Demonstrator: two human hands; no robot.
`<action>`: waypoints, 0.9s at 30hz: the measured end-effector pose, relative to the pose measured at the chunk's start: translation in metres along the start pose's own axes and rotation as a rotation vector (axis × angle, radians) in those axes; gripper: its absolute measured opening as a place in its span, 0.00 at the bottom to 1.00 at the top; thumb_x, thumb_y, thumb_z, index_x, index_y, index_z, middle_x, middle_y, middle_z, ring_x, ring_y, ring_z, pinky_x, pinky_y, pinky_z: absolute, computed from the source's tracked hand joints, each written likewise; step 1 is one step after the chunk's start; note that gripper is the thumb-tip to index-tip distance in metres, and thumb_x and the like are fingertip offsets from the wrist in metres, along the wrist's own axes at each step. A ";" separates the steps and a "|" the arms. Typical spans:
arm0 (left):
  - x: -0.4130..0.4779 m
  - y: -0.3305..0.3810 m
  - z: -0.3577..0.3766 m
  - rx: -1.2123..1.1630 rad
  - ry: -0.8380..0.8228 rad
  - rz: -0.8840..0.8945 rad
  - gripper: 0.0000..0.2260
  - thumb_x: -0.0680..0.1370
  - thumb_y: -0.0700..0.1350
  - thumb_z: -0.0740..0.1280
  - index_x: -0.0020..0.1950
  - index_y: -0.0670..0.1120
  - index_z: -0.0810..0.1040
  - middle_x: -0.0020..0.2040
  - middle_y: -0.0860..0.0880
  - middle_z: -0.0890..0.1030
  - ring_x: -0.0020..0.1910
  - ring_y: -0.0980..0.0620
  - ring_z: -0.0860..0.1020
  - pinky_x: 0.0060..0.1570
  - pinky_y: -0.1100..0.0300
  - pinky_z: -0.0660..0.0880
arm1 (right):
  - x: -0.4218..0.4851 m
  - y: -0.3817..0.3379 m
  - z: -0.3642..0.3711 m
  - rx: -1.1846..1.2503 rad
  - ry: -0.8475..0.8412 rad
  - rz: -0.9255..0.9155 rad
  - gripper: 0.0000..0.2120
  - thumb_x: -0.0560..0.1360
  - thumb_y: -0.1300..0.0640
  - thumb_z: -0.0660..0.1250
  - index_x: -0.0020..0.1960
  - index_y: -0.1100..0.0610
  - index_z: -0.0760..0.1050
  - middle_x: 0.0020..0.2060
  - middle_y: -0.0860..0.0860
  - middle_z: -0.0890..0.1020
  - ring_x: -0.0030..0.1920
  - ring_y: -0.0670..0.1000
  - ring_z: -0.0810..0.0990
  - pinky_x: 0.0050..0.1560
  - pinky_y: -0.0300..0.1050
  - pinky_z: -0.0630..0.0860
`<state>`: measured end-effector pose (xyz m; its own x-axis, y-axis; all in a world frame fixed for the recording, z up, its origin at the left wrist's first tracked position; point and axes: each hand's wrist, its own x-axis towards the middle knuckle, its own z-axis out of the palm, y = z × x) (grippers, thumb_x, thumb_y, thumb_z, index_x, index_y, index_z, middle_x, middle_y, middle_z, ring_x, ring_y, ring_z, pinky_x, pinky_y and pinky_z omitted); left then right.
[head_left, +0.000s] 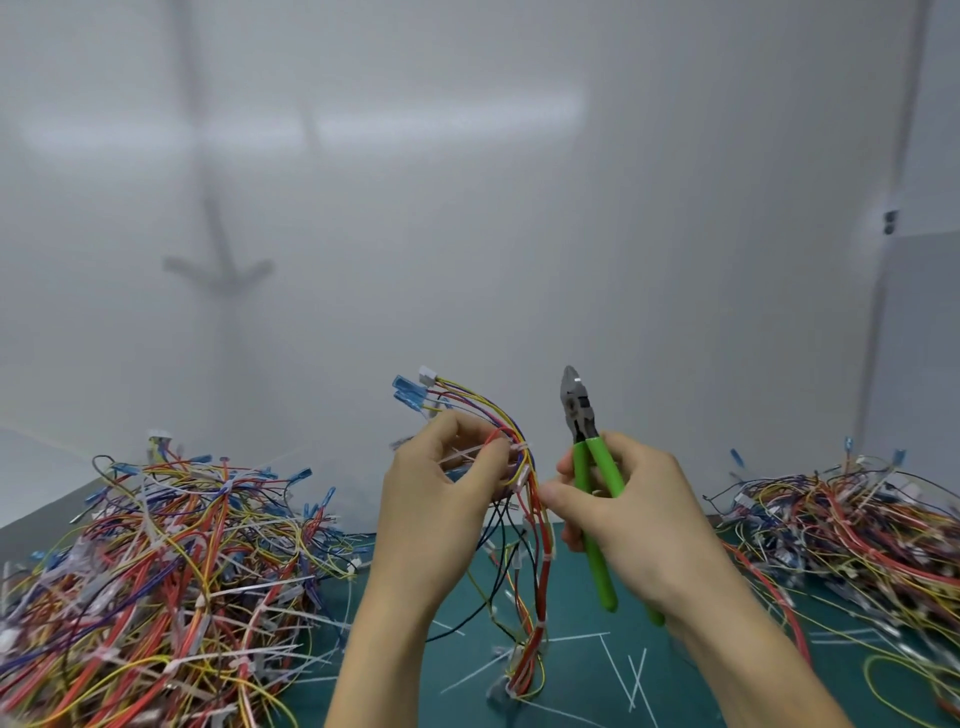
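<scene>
My left hand (441, 499) grips a bundle of coloured wires, the wire harness (535, 561), lifted above the green mat. Blue terminals and a white connector (427, 375) stick up from its top end. White cable ties (519, 447) bind the wires near my fingers. The rest of the harness hangs down to the mat. My right hand (628, 509) holds green-handled cutting pliers (587, 447) upright, jaws pointing up, just right of the harness. Its thumb tip lies close to the wires.
A big heap of tied wire harnesses (156, 587) covers the left of the table. Another heap (857, 530) lies at the right. Cut white cable tie pieces (623, 670) litter the green mat (571, 597) between them. A white wall stands close behind.
</scene>
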<state>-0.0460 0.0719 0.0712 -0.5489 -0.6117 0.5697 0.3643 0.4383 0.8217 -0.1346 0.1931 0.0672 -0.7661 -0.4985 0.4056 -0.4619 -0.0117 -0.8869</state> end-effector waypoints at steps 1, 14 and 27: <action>0.000 0.000 0.000 0.016 0.003 0.009 0.06 0.76 0.38 0.70 0.40 0.45 0.81 0.37 0.50 0.84 0.38 0.58 0.82 0.37 0.65 0.79 | 0.001 0.001 0.000 0.010 0.006 -0.003 0.08 0.69 0.60 0.76 0.40 0.53 0.77 0.30 0.48 0.81 0.28 0.49 0.81 0.40 0.59 0.83; 0.002 -0.005 -0.016 0.113 -0.024 -0.199 0.04 0.73 0.52 0.73 0.44 0.52 0.83 0.44 0.51 0.86 0.38 0.51 0.86 0.47 0.48 0.81 | 0.011 0.013 -0.004 -0.019 0.142 -0.042 0.08 0.72 0.60 0.73 0.42 0.51 0.75 0.36 0.54 0.82 0.37 0.61 0.82 0.43 0.62 0.82; 0.001 -0.001 -0.014 0.260 0.152 -0.042 0.10 0.76 0.53 0.69 0.40 0.49 0.76 0.34 0.54 0.80 0.30 0.56 0.82 0.44 0.47 0.81 | 0.009 0.013 -0.003 0.097 0.252 -0.058 0.10 0.70 0.61 0.75 0.43 0.51 0.75 0.35 0.47 0.84 0.36 0.57 0.84 0.44 0.62 0.82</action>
<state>-0.0364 0.0615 0.0710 -0.4333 -0.7161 0.5472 0.1282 0.5520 0.8239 -0.1492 0.1912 0.0601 -0.8325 -0.2634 0.4874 -0.4722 -0.1226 -0.8729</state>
